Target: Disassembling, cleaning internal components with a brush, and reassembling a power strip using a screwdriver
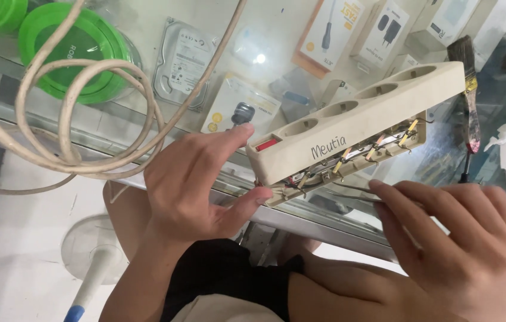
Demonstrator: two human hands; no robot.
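Opened power strip held over the glass counter's front edge

Left hand (196,185) grasps the cream power strip (354,122) at its switch end; it slants up-right, casing gaping; right hand (461,244) pinches tweezers (354,192).

power strip (357,122): cream, red switch (267,144)
cable (80,113): off-white
lids (71,50), far left: bright green
brush (469,95): dark bristles

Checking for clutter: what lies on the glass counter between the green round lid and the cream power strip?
In the head view, a silver hard drive lies between green lid and strip.
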